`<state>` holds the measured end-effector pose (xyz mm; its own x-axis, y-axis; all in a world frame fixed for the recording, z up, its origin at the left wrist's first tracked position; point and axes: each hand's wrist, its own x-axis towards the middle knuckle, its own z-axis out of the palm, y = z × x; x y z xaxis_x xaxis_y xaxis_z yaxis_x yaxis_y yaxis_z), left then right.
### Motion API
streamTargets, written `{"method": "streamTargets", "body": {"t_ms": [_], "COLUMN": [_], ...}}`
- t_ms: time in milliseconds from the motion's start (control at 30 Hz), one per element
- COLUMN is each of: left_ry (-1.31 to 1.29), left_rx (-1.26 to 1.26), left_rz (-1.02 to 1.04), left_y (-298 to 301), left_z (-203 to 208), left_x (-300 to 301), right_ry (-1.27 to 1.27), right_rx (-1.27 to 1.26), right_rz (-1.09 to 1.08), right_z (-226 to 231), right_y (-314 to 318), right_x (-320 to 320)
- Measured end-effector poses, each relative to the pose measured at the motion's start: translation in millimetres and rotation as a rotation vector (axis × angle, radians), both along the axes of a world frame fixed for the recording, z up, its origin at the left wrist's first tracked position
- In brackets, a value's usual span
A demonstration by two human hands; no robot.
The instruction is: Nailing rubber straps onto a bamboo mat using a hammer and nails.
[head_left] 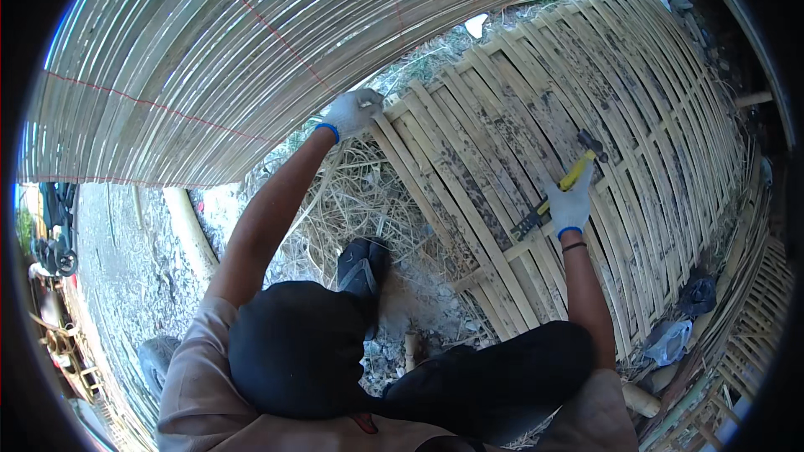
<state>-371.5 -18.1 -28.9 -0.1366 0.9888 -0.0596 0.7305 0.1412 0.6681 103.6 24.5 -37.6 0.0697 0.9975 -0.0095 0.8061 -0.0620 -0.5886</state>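
Observation:
My left hand (352, 112), in a white glove with a blue cuff, is at the near left corner of a large bamboo slat panel (469, 130). Its fingers curl round the end of a bamboo slat (400, 157); whether they pinch anything small is hidden. In my right hand (571, 205), gloved alike, is a hammer (578, 171) with a yellow and black handle. I grip it mid-handle, its dark head pointing away from me over the panel. Dark speckles mark many slats.
A slatted bamboo screen (209, 59) with red cords hangs at upper left. Dry straw (356, 201) and my dark shoe (363, 268) lie beside the panel. A bamboo pole (189, 230) rests at left. Plastic bags (668, 341) and more slatted bamboo (758, 343) are at lower right.

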Motion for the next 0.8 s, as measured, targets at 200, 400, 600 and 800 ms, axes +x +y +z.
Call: {"method": "streamTargets", "body": {"t_ms": [200,400,600,800], "left_ry": [-0.194,-0.103,-0.022,0.006], "left_rx": [-0.005,-0.012,0.230,0.328], "left_rz": [0.015,-0.027,-0.046,-0.071], "left_y": [1.4,1.7,-5.5,-10.3], "left_z": [-31.4,-36.7,-56.6,-64.8], "left_x": [16.7,-2.7,8.8,6.7], "right_ry": [-0.012,-0.089,-0.041,-0.023], "right_rx": [0.005,0.067,0.080,0.022], "right_rz": [-0.031,-0.103,-0.062,-0.056], "right_z": [-8.4,0.8,-9.0,-0.6], "right_y": [1.2,-7.2,-8.4,-15.7], "right_x": [25.4,-7.1,8.7,5.2]}}
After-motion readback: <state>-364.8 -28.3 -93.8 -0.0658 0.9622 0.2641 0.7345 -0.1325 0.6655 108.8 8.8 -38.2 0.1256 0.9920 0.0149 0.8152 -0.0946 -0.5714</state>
